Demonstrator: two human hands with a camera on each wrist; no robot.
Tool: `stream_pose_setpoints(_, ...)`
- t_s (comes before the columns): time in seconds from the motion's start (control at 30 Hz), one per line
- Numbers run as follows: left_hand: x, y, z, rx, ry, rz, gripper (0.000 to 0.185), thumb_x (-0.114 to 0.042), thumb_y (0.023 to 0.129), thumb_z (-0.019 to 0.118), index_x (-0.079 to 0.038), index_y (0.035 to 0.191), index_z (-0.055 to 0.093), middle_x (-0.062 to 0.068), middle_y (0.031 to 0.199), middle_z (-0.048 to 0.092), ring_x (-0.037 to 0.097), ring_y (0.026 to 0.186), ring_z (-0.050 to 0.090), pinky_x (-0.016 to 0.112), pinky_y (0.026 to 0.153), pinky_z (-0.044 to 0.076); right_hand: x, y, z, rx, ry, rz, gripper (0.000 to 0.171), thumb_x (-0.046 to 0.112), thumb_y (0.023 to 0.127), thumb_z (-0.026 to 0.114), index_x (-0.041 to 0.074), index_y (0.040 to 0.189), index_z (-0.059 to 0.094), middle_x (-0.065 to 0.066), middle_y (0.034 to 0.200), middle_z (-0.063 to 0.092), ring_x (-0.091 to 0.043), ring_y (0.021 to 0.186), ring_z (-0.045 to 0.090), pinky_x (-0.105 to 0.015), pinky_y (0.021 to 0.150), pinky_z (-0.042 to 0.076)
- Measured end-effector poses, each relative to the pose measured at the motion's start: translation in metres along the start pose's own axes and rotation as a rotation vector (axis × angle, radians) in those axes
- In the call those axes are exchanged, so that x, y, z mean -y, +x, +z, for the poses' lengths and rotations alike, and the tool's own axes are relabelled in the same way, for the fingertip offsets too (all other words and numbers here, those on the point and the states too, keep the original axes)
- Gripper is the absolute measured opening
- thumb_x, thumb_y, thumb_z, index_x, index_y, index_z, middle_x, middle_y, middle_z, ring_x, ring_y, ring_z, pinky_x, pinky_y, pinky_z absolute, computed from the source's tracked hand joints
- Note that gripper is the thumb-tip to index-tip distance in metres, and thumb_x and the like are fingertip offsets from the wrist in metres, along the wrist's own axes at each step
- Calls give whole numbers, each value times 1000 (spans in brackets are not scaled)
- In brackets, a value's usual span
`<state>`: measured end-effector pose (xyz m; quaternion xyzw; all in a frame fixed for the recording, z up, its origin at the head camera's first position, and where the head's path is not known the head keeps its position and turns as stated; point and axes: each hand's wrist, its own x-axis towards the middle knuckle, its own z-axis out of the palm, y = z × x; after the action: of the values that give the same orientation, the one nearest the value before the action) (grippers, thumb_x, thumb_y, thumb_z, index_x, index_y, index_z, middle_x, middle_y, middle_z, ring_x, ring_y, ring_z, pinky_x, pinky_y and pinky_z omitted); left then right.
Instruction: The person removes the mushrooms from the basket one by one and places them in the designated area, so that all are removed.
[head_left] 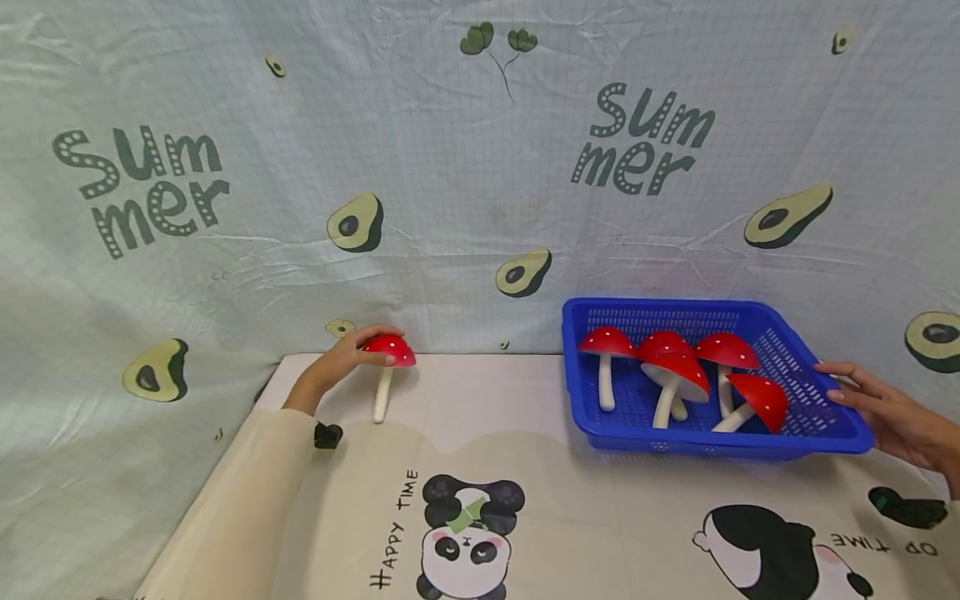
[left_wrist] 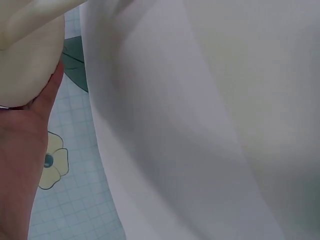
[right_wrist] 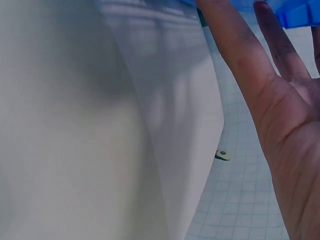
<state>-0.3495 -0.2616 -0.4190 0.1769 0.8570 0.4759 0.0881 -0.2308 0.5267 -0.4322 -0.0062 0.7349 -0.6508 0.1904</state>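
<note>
Head: left hand (head_left: 354,352) gripped a mushroom (head_left: 395,347) at the far left of the bench (head_left: 480,392); right hand (head_left: 892,412), fingers near-straight, touched the basket (head_left: 697,442) rim. Left wrist: pale underside exposed; gentle, steady hold advisable. Right wrist: fingers spread; light bracing probably sufficed.

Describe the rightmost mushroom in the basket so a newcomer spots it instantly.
On the right of the head view is a blue perforated basket. Of the five inside, go to the rightmost red-capped mushroom. Unlike its neighbours, its cap is tipped well over to the right, with the pale stem slanting strongly toward lower left.
</note>
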Motion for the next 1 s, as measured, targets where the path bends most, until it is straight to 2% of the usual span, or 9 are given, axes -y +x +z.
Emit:
stream_pose_setpoints(0.17, 3, 3, 0, 7, 4, -21, 55, -23, 89, 71, -7, 140, 58, 17, 149, 48, 38, 135, 39, 59, 110, 37, -1, 1, 2, -47, -50, 17, 39, 19, 111, 40, 56, 124, 44, 23, 105, 56, -22, 94, 69, -54, 79, 60)
stream_pose_setpoints(0.3, 5, 6, 1, 8, 52, -52, 58, -27, 89, 74, -8, 141, 58, 18, 148, 47, 39, 135, 40, 60, 110, 39, 0, 1, 5, -62, -71, 27, 38, 21, 111, 40, 57, 123, 43, 23, 105, 55, -22, 94, 69, -54, 79, 60)
stream_pose_setpoints(0.43, 6, 10, 2, 4, 105, -75, 60, -31, 89, 76, -11, 142, 57, 19, 149, 45, 40, 135, 39, 61, 109, 40, 0, 0, 5, -58, -65, 20, 38, 20, 111, 40, 56, 125, 42, 23, 106, 56, -22, 94, 69, -53, 78, 60)
stream_pose_setpoints(0.63, 8, 15, -2, 12, 149, -69, 59, -31, 88, 76, -12, 141, 58, 20, 147, 47, 40, 133, 41, 60, 108, 41, 0, -2, 5, -54, -40, 8, 39, 19, 111, 39, 55, 125, 42, 21, 105, 58, -22, 93, 70, -54, 77, 60)
stream_pose_setpoints(1.0, 6, 18, -1, 23, 181, -88, 55, -28, 90, 71, -11, 140, 58, 21, 146, 47, 41, 134, 40, 60, 108, 40, -2, -3, 5, -16, 14, -22, 42, 16, 111, 38, 54, 127, 43, 19, 105, 59, -22, 93, 72, -53, 76, 60)
